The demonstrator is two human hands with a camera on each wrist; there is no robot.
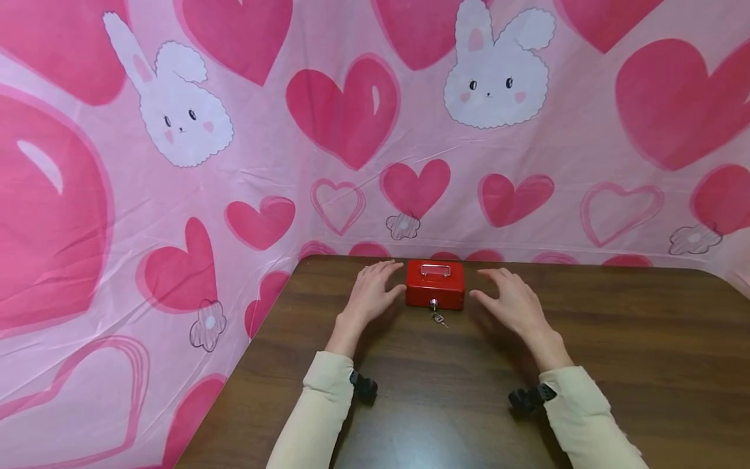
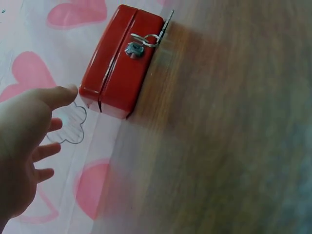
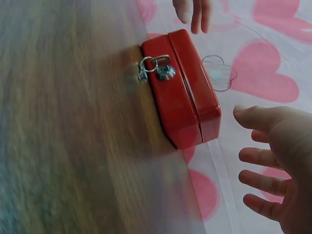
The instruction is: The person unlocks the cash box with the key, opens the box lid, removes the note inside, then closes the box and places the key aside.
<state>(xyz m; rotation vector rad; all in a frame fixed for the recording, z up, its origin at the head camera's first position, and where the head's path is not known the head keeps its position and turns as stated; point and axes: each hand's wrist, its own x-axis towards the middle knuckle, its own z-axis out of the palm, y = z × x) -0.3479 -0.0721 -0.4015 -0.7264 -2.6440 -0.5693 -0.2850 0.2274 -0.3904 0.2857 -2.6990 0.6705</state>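
A small red cash box (image 1: 435, 286) with a folding metal handle (image 1: 436, 270) on its lid stands on the table near the back edge. Its lid is down. In the front lock (image 2: 134, 49) sits a key, and a ring with a second key (image 1: 439, 319) hangs from it. My left hand (image 1: 372, 290) is at the box's left side, fingers spread and loosely bent, holding nothing. On the other side my right hand (image 1: 511, 301) faces the box with parted fingers, a small gap between them and the red wall. Whether the left thumb touches the box is unclear.
The dark wooden table (image 1: 410, 404) spreads out in front of the box and to its right. A pink cloth (image 1: 375, 130) with hearts and rabbits hangs behind and along the left side. Each wrist wears a small black camera (image 1: 364, 388) on a strap.
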